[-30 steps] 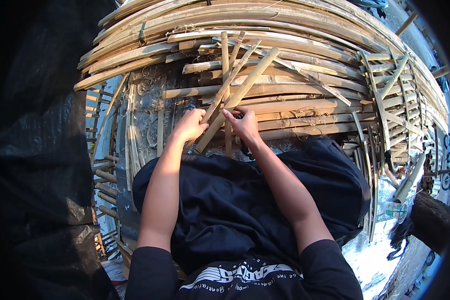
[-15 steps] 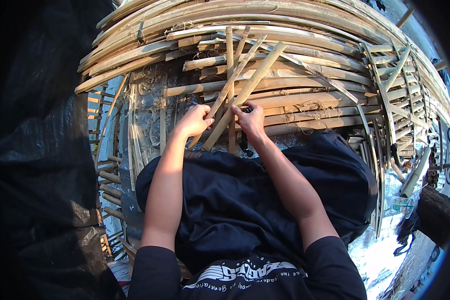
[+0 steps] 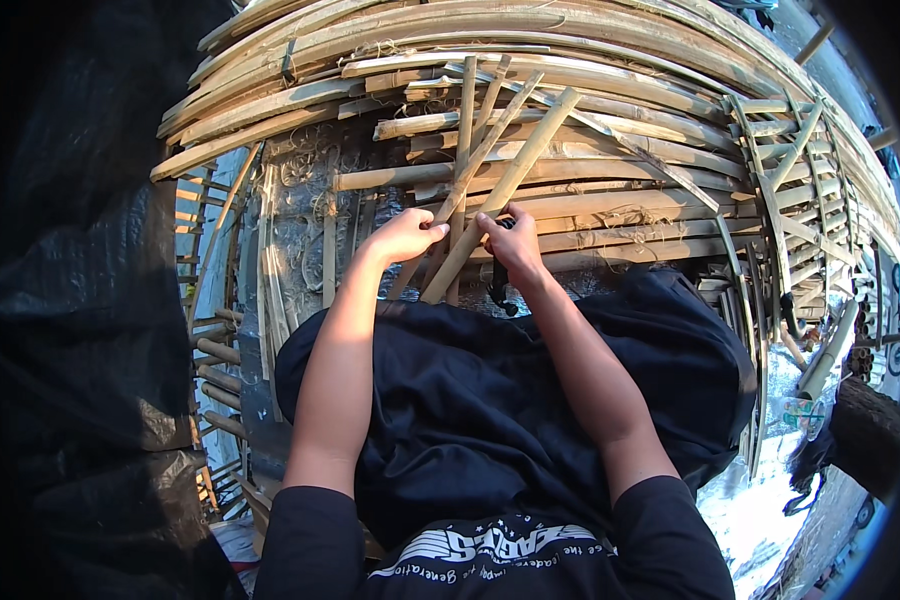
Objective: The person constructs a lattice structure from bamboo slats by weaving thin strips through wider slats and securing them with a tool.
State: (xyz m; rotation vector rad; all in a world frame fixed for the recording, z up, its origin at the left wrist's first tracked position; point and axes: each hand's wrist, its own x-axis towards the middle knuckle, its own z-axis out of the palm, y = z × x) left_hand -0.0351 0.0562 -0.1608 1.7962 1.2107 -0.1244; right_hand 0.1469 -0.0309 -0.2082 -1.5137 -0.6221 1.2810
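Observation:
Several bamboo strips cross one another between my hands, over my lap. My left hand (image 3: 406,238) is closed on a narrow bamboo strip (image 3: 490,136), thumb pressed toward its crossing with an upright strip (image 3: 464,130). My right hand (image 3: 515,245) grips a wider, slanting bamboo strip (image 3: 532,152) from its right side, thumb on top. The wide strip's lower end reaches down near my dark trousers. A black object (image 3: 501,287) shows beside and below my right hand; its kind is unclear, and my fingers partly hide it.
Long split bamboo lengths (image 3: 450,38) lie stacked across the far side. At the right stands a bamboo lattice (image 3: 785,185), with a dark log (image 3: 873,437) below it. A black sheet (image 3: 90,380) hangs at the left. Bamboo poles (image 3: 220,378) show beside it.
Both hands have shifted slightly right, and the crossed strips with them. The wide strip's lower end has moved a little right. My view has also shifted slightly.

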